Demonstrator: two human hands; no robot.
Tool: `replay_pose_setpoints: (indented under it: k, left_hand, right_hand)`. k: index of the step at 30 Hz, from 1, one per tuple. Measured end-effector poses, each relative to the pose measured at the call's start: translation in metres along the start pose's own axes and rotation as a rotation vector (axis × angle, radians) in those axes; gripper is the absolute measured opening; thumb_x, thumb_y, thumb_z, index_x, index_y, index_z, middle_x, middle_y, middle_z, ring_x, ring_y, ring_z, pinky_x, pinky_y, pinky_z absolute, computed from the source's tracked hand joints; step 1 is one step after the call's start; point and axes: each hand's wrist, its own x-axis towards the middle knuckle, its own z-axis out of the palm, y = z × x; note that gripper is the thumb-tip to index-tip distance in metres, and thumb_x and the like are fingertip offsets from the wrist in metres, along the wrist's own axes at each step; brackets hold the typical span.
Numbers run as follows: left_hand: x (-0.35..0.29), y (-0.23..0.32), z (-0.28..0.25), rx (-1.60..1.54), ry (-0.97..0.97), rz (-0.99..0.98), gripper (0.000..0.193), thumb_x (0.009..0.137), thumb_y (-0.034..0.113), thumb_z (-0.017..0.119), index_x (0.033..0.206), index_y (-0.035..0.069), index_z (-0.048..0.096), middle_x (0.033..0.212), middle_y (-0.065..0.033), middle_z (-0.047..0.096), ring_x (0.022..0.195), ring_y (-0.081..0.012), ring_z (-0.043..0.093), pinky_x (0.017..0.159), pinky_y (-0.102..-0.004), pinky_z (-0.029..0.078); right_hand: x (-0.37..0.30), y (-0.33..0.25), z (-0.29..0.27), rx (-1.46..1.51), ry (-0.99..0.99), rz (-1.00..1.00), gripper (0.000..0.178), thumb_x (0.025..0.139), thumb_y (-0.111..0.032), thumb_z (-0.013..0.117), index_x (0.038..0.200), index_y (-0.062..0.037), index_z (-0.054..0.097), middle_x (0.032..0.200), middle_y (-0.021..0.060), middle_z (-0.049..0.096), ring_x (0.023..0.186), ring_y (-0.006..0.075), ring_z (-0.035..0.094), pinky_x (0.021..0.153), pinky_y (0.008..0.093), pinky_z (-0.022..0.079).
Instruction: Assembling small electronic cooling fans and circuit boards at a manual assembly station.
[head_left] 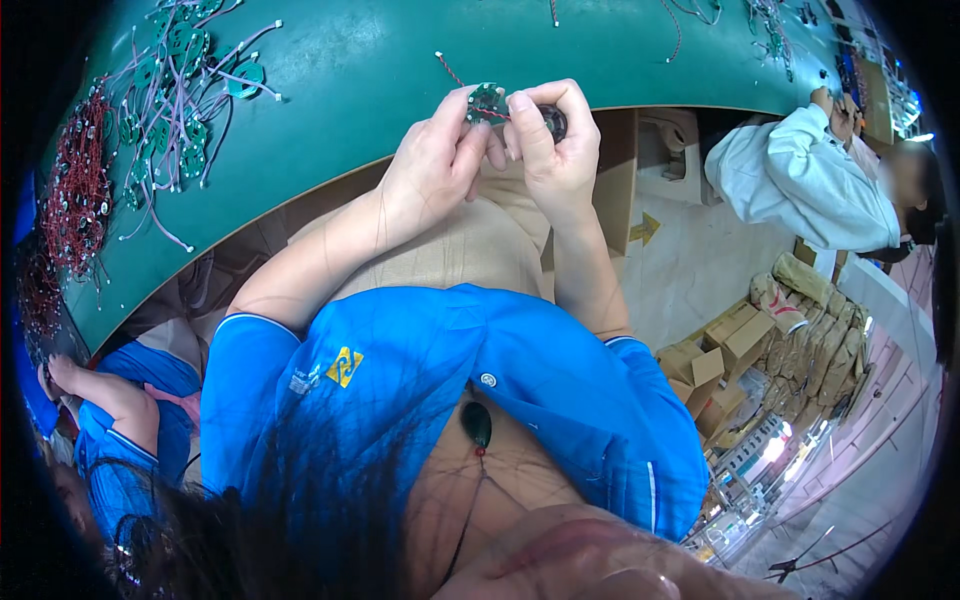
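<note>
My left hand (432,168) pinches a small green circuit board (486,101) between thumb and fingers, just over the near edge of the green table. Close beside it, my right hand (562,150) is closed around a round dark part (553,122), its thumb bent toward the board. A thin red wire (494,113) spans the short gap between the two hands. Behind the board, a twisted red-and-black lead (449,69) with a white plug sticks out over the tabletop. The fingers hide much of both parts.
On the green table (350,60), several green boards with grey cables (190,120) lie heaped at left, beside a pile of red-wired parts (80,185). More wires lie along the far side. Co-workers sit at left and right. Cardboard boxes (740,335) stand on the floor at right.
</note>
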Motion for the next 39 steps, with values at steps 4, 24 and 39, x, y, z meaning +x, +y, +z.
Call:
replay_pose_setpoints:
  k: [4,24,39]
  left_hand:
    - [0.0,0.0,0.0,0.021,-0.012,0.003,0.023,0.09,0.003,0.041,0.113,0.003,0.044,0.069,-0.0032,0.061,0.046,-0.0132,0.052,0.042,-0.024,0.04]
    - [-0.001,-0.027,-0.002,0.041,0.064,0.047,0.028,0.095,0.009,0.04,0.123,0.003,0.041,0.074,-0.0048,0.056,0.047,-0.0078,0.045,0.04,-0.0201,0.035]
    - [0.0,-0.027,-0.01,-0.218,0.013,-0.148,0.014,0.097,0.014,0.041,0.102,0.005,0.051,0.079,-0.0047,0.057,0.062,-0.0086,0.053,0.053,-0.0212,0.043]
  right_hand:
    - [0.0,-0.002,0.0,0.019,0.012,0.012,0.01,0.091,-0.011,0.054,0.087,-0.0041,0.047,0.059,0.0024,0.052,0.047,0.0069,0.047,0.041,0.0193,0.037]
    - [0.007,0.014,0.017,-0.119,0.133,-0.068,0.007,0.084,-0.005,0.055,0.084,-0.0064,0.048,0.07,0.002,0.055,0.058,0.0112,0.048,0.052,0.0248,0.042]
    - [0.009,0.021,0.008,-0.193,0.076,-0.108,0.009,0.082,-0.009,0.057,0.083,-0.0056,0.049,0.065,0.0051,0.059,0.052,0.0167,0.052,0.048,0.0276,0.041]
